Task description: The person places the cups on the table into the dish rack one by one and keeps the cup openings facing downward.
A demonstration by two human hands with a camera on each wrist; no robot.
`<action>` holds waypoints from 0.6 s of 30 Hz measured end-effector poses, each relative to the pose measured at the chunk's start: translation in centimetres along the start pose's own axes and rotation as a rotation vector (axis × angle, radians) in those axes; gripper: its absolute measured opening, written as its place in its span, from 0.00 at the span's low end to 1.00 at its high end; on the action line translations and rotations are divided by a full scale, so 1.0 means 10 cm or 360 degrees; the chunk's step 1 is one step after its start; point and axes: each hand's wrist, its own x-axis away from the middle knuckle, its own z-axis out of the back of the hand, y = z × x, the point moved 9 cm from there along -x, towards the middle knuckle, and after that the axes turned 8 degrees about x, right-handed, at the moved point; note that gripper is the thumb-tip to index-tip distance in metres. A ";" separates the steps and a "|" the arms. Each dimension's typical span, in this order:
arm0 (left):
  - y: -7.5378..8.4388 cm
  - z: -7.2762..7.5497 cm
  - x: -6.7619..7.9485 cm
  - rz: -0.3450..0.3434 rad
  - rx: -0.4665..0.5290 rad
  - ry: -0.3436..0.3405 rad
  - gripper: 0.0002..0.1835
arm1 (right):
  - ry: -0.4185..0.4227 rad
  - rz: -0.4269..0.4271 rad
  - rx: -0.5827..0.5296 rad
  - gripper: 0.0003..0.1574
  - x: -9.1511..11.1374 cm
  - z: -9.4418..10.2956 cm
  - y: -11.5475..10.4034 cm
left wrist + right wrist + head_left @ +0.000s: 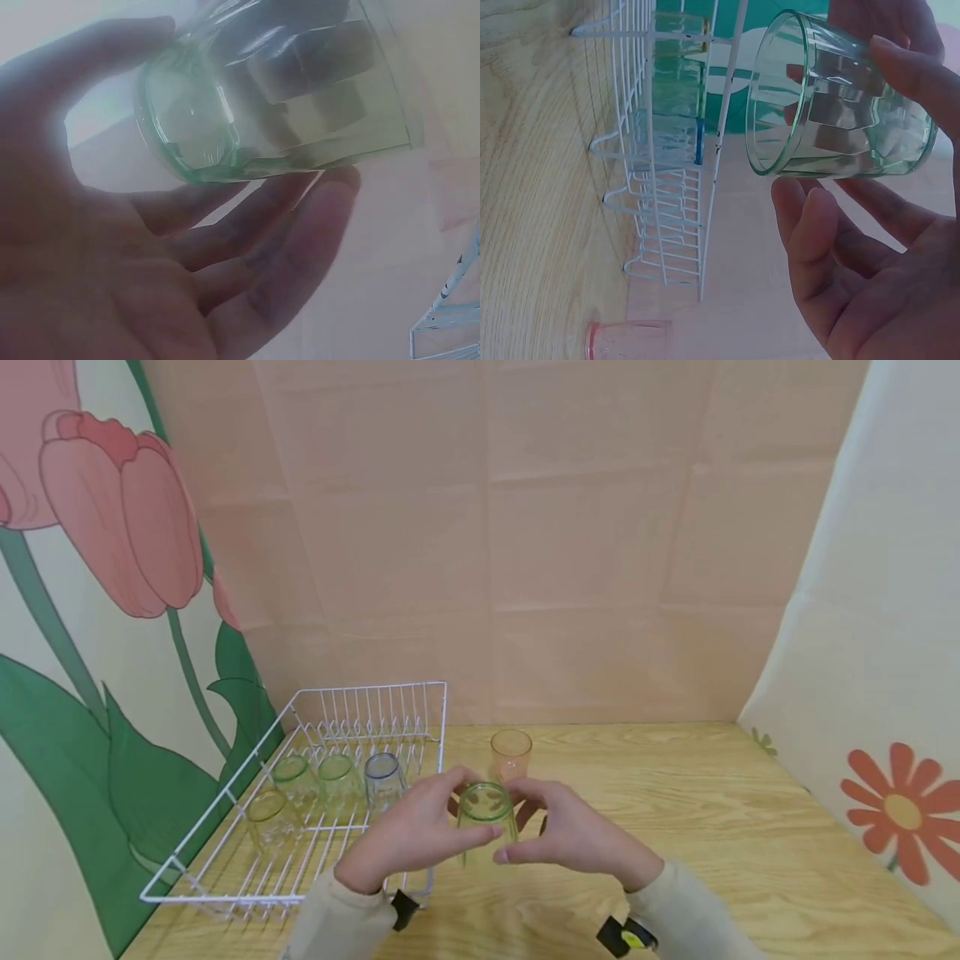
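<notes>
A pale green glass (484,810) is held between both hands above the table, mouth down and base up. The left hand (420,822) has its thumb on one side of the glass and curled fingers on the other. In the left wrist view, the left thumb (112,45) lies by the base. From the opposite side the right hand (573,831) grips the same glass; in the right wrist view its thumb (915,71) lies against the wall, and the wide rim faces the tabletop. Just behind the hands stands an orange glass (512,752).
A white wire dish rack (258,752) stands on the wooden table (675,810) at the left. Inside it are a yellow glass (267,814), two green glasses (292,777) and a blue glass (384,777). A plain cloth backdrop (525,543) rises behind the table.
</notes>
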 end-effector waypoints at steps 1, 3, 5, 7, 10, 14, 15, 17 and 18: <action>0.01 0.01 0.01 -0.0006 -0.0003 0.0015 0.25 | -0.0001 0.0004 0.0001 0.34 0.00 -0.01 -0.01; 0.01 0.03 0.03 -0.0010 -0.0007 0.0041 0.25 | -0.0006 0.0009 -0.0008 0.35 0.00 -0.02 -0.02; 0.02 0.05 0.05 -0.0005 -0.0013 0.0055 0.26 | -0.0013 0.0008 -0.0022 0.36 0.01 -0.03 -0.03; 0.01 0.06 0.06 0.0010 -0.0023 0.0064 0.27 | -0.0022 0.0005 -0.0036 0.36 0.02 -0.05 -0.03; 0.00 0.09 0.08 0.0017 -0.0043 0.0072 0.27 | -0.0027 0.0008 -0.0051 0.36 0.02 -0.06 -0.04; -0.03 0.13 0.11 0.0034 -0.0059 0.0084 0.27 | -0.0021 0.0023 -0.0046 0.35 0.01 -0.07 -0.04; -0.04 0.14 0.12 0.0041 -0.0050 0.0083 0.27 | -0.0017 0.0027 -0.0036 0.34 0.01 -0.07 -0.04; -0.06 0.18 0.15 0.0072 -0.0043 0.0097 0.27 | -0.0010 0.0030 -0.0010 0.32 0.01 -0.07 -0.02; -0.08 0.21 0.16 0.0092 -0.0044 0.0114 0.27 | -0.0006 0.0028 0.0001 0.31 0.02 -0.07 -0.01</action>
